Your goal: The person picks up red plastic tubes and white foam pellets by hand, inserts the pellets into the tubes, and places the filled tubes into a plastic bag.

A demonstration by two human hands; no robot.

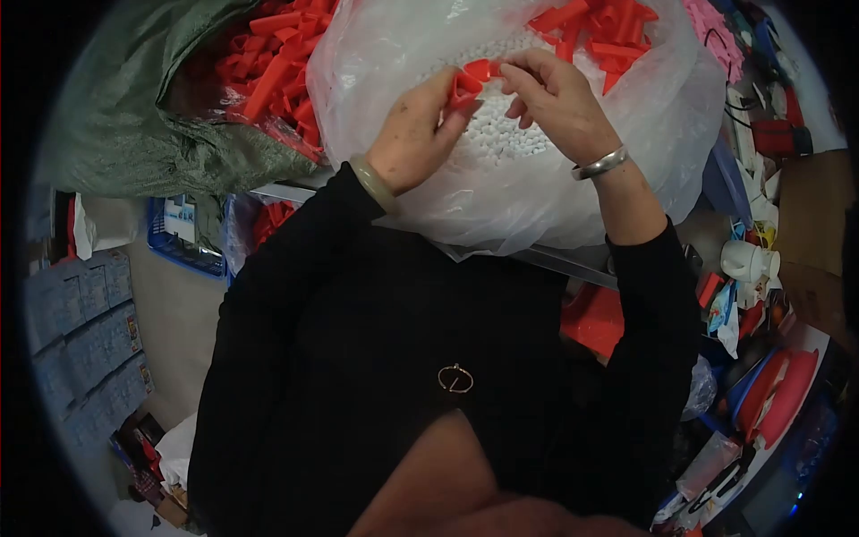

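My left hand (416,130) is closed round a hollow red plastic piece (463,88), its open end tilted up. A second rounded red part (480,70) shows just above it, between the two hands. At the edge of that part, the thumb and fingertips of my right hand (557,103) are pinched together. I cannot tell whether the two red parts are joined. Below the hands, many small white pellets (506,134) lie in a large clear plastic bag (376,54).
More red pieces (608,36) lie at the bag's far right. On the left, a green woven sack (107,116) holds many red pieces (268,72). A blue basket (183,255) stands below it. Stacked boxes (89,331) are at far left, a cardboard box (812,242) at right.
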